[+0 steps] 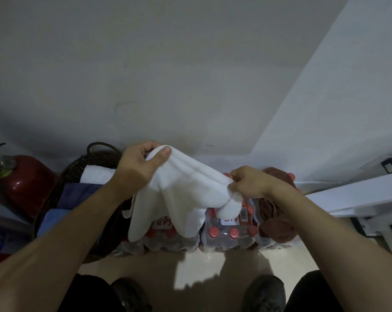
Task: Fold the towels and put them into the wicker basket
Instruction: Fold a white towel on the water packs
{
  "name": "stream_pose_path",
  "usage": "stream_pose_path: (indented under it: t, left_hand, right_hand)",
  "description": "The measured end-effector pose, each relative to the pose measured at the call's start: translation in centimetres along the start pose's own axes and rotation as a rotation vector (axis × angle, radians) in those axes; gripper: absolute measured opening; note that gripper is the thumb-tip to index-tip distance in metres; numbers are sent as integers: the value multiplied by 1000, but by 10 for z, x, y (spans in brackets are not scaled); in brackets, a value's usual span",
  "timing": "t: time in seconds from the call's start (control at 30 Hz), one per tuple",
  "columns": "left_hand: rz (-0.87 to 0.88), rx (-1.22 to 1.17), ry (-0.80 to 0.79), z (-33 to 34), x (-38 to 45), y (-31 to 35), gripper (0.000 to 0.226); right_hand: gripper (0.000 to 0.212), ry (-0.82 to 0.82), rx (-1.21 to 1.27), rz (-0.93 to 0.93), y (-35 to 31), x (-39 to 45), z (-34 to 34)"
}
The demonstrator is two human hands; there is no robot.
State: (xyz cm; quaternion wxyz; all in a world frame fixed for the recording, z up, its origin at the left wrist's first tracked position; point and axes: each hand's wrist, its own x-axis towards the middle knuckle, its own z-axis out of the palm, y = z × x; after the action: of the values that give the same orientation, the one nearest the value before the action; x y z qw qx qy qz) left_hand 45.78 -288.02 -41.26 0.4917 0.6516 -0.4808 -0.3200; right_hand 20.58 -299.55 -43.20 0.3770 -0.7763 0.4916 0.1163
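Both hands pinch one white towel [181, 194] in the air: left hand [137, 167] grips its upper corner, right hand [250, 183] clamps the bunched edge; wicker basket [77, 167] sits just beyond the left hand, holding folded towels [95, 176]

the white towel [179, 194] my hands pinch is soft, matt terry cloth. left of my left hand: a rough dark woven wicker basket [77, 167] and a glossy red metal extinguisher [30, 179]. below: clear shiny plastic-wrapped bottles [228, 235].
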Motion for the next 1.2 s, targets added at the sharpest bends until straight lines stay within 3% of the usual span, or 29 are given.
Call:
stream_pose_path:
  t: [0.17,0.3,0.47,0.57,0.63,0.7,0.8,0.9,1.0,1.13,1.2]
  left_hand:
    - [-4,37,83,-5,4,-9,23]
    - [-9,114,189,-18,7,-19,30]
    - [-36,215,211,-25,8,-30,33]
    - [-91,316,98,-25,10,-33,31]
    - [-172,467,-5,-24,11,-34,27]
    - [-185,508,-114,-20,9,-31,49]
    - [-4,370,-283,1,-3,-12,79]
    - [155,112,-415,24,-14,-1,69]
    - [94,22,-354,25,-12,1,44]
    - [100,110,-143,12,-6,2,28]
    - [109,97,-67,9,-6,2,31]
  right_hand:
    - [18,46,-24,39,5,2,-8]
    - [53,136,16,80,13,0,-18]
    - [83,227,371,66,18,-1,-23]
    - [75,278,614,-14,9,-3,-22]
    - [57,345,712,-86,-5,-5,-18]
    - [37,336,780,-162,-21,-8,-10]
    - [14,171,801,-277,-45,-13,3]
    - [19,-16,890,-348,-61,-18,11]
    - [30,-110,955,-333,-69,-23,14]
    - [59,-17,759,-305,-67,-23,23]
    - [45,-36,605,-329,-67,-23,30]
